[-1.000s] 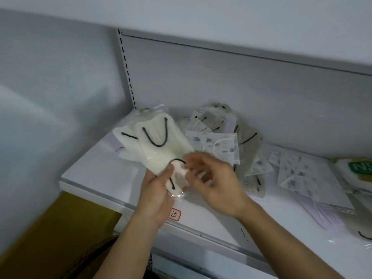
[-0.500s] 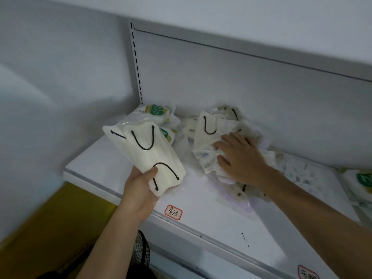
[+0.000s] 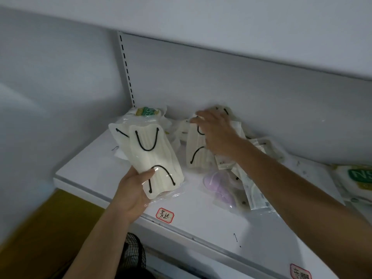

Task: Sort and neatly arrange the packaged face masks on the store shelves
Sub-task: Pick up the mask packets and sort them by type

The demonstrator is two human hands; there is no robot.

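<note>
My left hand (image 3: 133, 191) grips a small stack of cream masks with black ear loops in clear wrappers (image 3: 150, 156), held above the white shelf (image 3: 90, 168). My right hand (image 3: 216, 133) reaches into the loose pile at the back and holds the top edge of another cream black-loop mask pack (image 3: 196, 152), which stands tilted up. Beneath my right forearm lie a lilac mask pack (image 3: 218, 188) and printed white packs (image 3: 253, 196).
A green-labelled mask bag (image 3: 147, 112) leans in the back left corner; another green-labelled bag (image 3: 356, 182) lies at the far right. Red-bordered price labels (image 3: 165, 215) sit on the shelf's front edge. A black mesh object (image 3: 133, 256) is below the shelf.
My right hand left the stack in my left hand, reached back into the pile and lifted a cream black-loop pack upright. The left hand kept its stack, shifting slightly left.
</note>
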